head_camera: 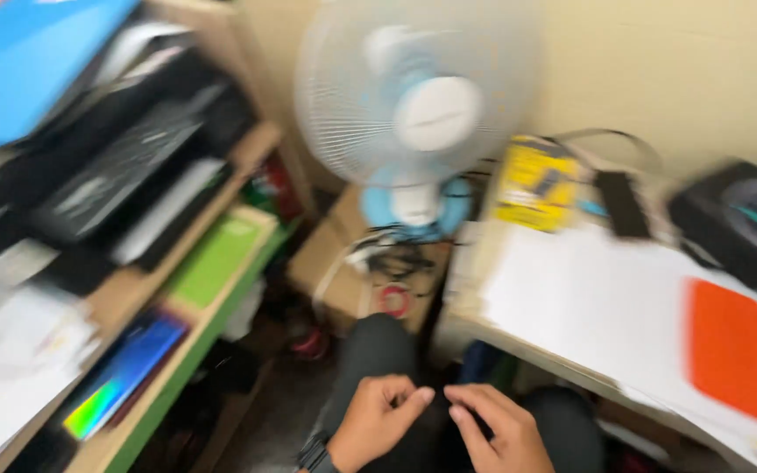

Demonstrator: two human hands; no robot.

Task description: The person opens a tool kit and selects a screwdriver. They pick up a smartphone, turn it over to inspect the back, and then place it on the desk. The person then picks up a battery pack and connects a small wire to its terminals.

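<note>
We saw a pale desk (484, 328) bearing white sheets (597, 302), an orange pad (731, 348), a yellow packet (536, 182), and a wooden shelf (133, 293) stacked with dark folders (116, 171).

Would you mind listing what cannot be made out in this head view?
- Whether the left hand and right hand pinch anything: motion blur and dark trousers hide it.
- Wrists: cut off by the bottom edge.
- Print on the yellow package: blurred.
- Black device at the right: blurred, partly cut off.
- Shelf contents: smeared.
</note>
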